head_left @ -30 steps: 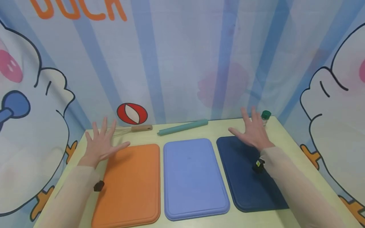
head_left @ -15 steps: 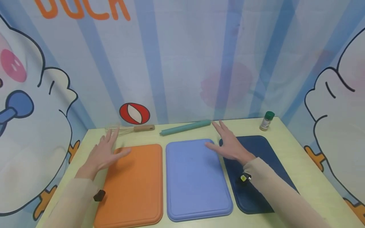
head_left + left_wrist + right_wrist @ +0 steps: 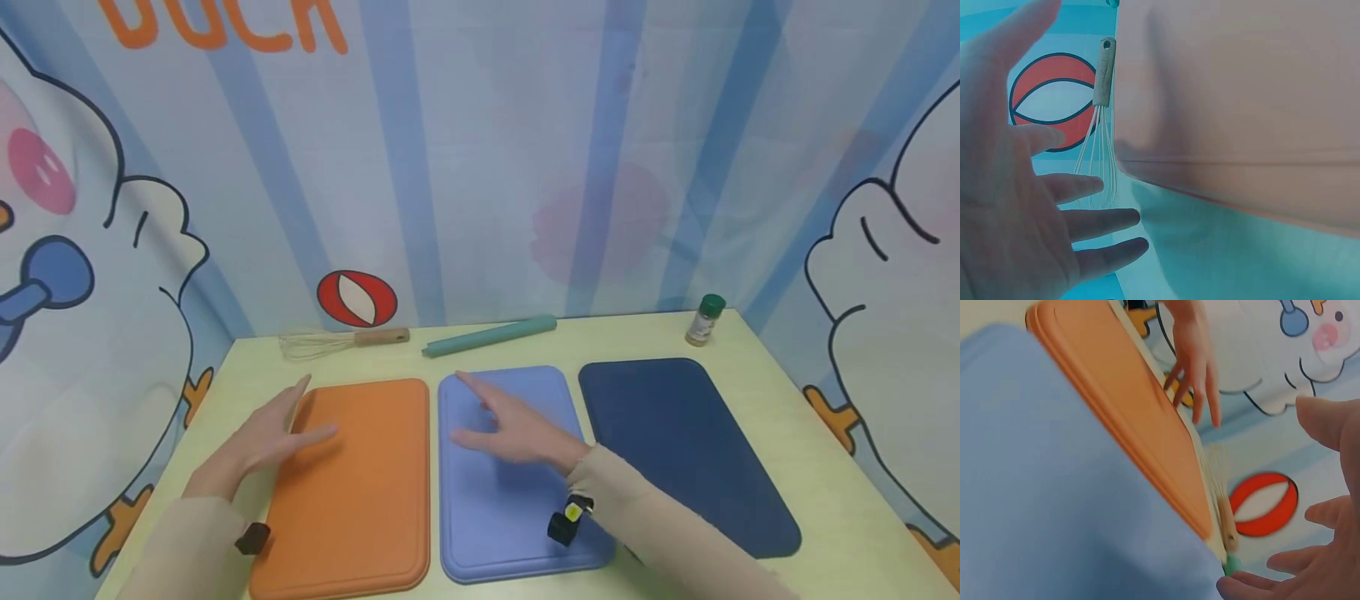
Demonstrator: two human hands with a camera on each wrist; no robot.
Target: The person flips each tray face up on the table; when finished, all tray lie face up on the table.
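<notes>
My left hand hovers by the left edge of the orange board, thumb apart from the extended fingers and nothing in it. Over the light blue board is my right hand, its fingers pointing left, also holding nothing. In the left wrist view the spread fingers of the left hand show beside the whisk. Both hands appear in the right wrist view, the left one beyond the orange board. A dark blue board lies at the right.
Along the back of the table lie the wooden-handled whisk and a teal rolling pin-like rod. A green-capped spice jar stands at the back right corner. A printed curtain hangs behind the table.
My right hand has swept left from above the dark blue board to above the light blue one. My left hand has come slightly lower and nearer, turning sideways. The boards stay put.
</notes>
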